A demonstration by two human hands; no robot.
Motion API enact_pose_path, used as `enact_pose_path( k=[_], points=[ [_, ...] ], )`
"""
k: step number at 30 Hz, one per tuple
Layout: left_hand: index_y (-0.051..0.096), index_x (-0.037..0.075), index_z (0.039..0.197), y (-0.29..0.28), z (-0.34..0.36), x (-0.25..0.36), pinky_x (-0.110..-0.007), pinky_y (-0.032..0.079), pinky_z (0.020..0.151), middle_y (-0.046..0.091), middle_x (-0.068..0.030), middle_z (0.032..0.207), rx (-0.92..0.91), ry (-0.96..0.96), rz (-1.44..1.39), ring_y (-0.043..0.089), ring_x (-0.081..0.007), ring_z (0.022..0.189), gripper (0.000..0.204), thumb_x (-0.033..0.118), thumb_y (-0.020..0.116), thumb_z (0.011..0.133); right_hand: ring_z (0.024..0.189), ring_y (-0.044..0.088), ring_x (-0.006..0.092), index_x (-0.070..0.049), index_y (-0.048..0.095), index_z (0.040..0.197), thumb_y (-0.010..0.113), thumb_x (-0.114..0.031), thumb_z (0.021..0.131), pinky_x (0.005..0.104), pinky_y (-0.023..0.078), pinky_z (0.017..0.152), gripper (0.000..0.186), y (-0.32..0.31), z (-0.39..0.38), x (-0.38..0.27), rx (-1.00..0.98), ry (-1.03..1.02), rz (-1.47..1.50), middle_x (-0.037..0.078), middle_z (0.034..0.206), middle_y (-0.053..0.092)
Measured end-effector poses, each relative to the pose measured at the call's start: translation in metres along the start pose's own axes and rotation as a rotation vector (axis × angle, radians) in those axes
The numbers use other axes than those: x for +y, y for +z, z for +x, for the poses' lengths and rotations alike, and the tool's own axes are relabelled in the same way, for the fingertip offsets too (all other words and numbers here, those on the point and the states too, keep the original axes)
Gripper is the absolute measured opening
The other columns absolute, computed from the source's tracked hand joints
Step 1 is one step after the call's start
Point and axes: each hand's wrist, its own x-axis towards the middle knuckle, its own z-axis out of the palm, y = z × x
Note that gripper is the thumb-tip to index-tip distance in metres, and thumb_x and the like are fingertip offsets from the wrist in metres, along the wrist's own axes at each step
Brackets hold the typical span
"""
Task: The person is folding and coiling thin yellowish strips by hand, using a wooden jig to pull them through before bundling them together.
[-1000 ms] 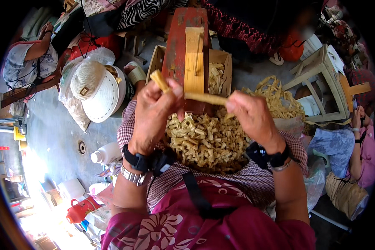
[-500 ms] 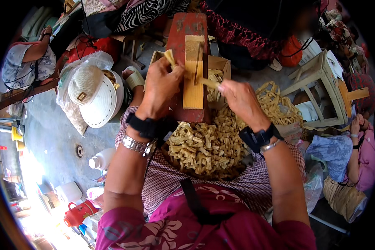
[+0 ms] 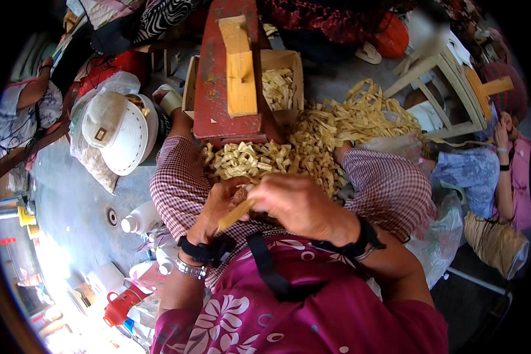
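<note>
Just above the maroon shirt [image 3: 330,277], a tan strip [image 3: 235,216] is pinched by the right hand [image 3: 304,207], the left hand's [image 3: 218,203] grip being hidden; it is judged light, pliant, best held near an end.

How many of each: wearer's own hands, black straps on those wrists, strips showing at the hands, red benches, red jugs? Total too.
Wearer's left hand and right hand: 2
Black wrist straps: 2
Strip showing at the hands: 1
Red bench: 1
Red jug: 1
Total: 7
</note>
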Motion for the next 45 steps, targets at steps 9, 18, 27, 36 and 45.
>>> enact_pose_path(
  k=[9,18,27,36,45],
  points=[
    [0.053,-0.004,0.114,0.039,0.006,0.003,-0.029,0.053,0.069,0.063,-0.0099,0.091,-0.098,-0.286,-0.846,0.061,-0.0165,0.075,0.04,0.031,0.046,0.098,0.071,0.058,0.0274,-0.003,0.054,0.09,0.059,-0.019,0.089,0.0354,0.045,0.064,0.016,0.05,-0.045,-0.019,-0.287,0.147,0.356,0.011,0.076,0.055],
    [0.057,0.004,0.081,0.042,-0.013,0.004,-0.019,0.033,0.05,0.049,0.003,0.068,0.212,-0.101,-0.416,0.041,-0.005,0.055,0.02,0.016,0.049,0.095,0.068,0.057,0.0078,0.0,0.056,0.095,0.046,-0.025,0.098,0.0195,0.048,0.054,0.028,0.044,-0.058,-0.007,0.249,0.431,0.7,0.004,0.078,0.059],
    [0.038,0.01,0.052,0.049,-0.038,0.009,-0.024,0.025,0.047,0.035,0.0019,0.055,0.11,-0.144,-0.371,0.032,-0.0088,0.05,0.028,0.011,0.046,0.079,0.07,0.05,0.0097,-0.002,0.064,0.104,0.048,-0.015,0.096,0.0251,0.044,0.065,0.022,0.045,-0.052,-0.001,0.439,0.276,0.025,0.005,0.086,0.055],
    [0.053,0.001,0.066,0.051,-0.05,0.026,-0.027,0.043,0.057,0.052,-0.0049,0.062,0.23,0.101,-0.025,0.048,-0.0142,0.055,0.02,0.01,0.055,0.084,0.059,0.039,0.0122,0.002,0.053,0.095,0.048,-0.025,0.095,0.0305,0.039,0.055,0.028,0.048,-0.047,-0.003,0.323,0.567,0.294,0.006,0.064,0.044],
    [0.055,-0.003,0.081,0.054,-0.057,0.036,-0.04,0.051,0.07,0.055,-0.0217,0.113,0.329,0.737,0.83,0.061,-0.0368,0.087,0.01,0.0,0.064,0.076,0.055,0.041,0.0063,-0.001,0.057,0.084,0.048,-0.03,0.093,0.0231,0.034,0.047,0.032,0.04,-0.062,0.024,-0.077,0.687,0.442,-0.003,0.061,0.043]
  ],
)
